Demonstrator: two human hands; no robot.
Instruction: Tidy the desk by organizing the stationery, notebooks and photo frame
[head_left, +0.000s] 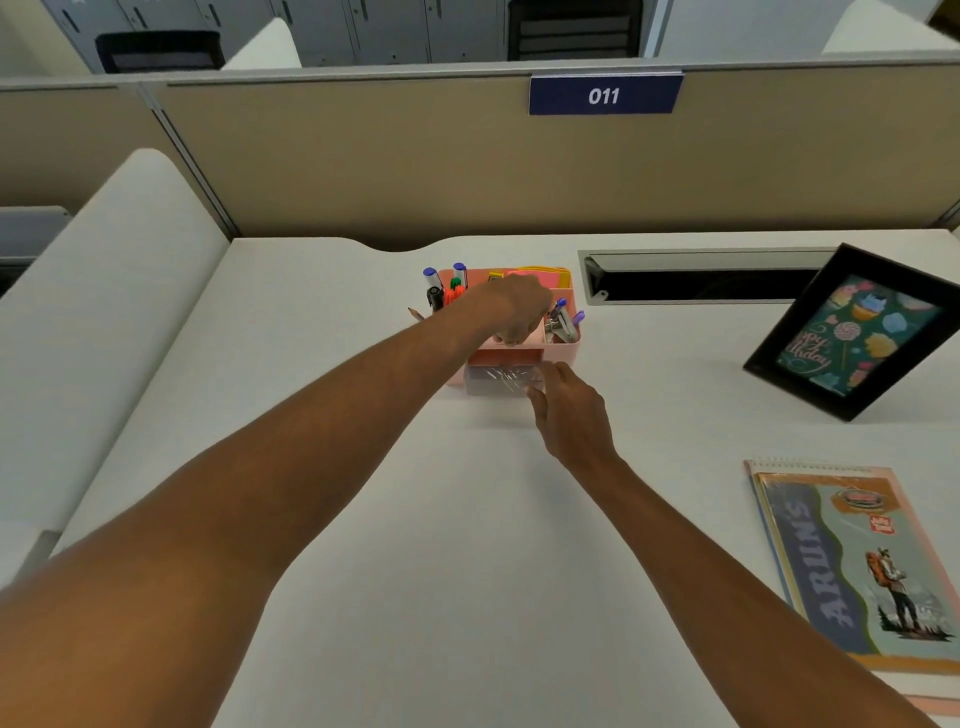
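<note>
1. The left forearm enters from the lower left corner and stretches diagonally up across the white desk (415, 519) toward the middle.
2. A pencil (415, 313) and several markers (432, 283) with blue, black and orange caps stand in the left part of a pink organizer (563, 357), which sits mid-desk near the far edge.
3. The left hand (514, 306) hangs over the organizer with its back to the camera and wrist bent. Its fingers curl downward at the front rim of the middle compartment. The fingertips are hidden, so I cannot tell whether they grip anything.
4. A clear drawer (498, 382) sticks out from the organizer's front, low down, and looks blurred.
5. The right hand (571, 410) reaches in from the lower right, arm nearly straight. It pinches the drawer's right end between the thumb on the front and the fingers at the far side.
6. Pink and yellow sticky notes (540, 274) stand in the organizer's back section. A stapler (562, 328) and two blue-capped pens lie in its right compartment.
7. A cable slot (696, 285) is set into the desk to the right of the organizer.
8. A black photo frame (857, 332) with a birthday picture stands tilted back, near the desk's right edge.
9. A stack of notebooks (857, 566) lies flat at the near right, well apart from both hands.
</note>
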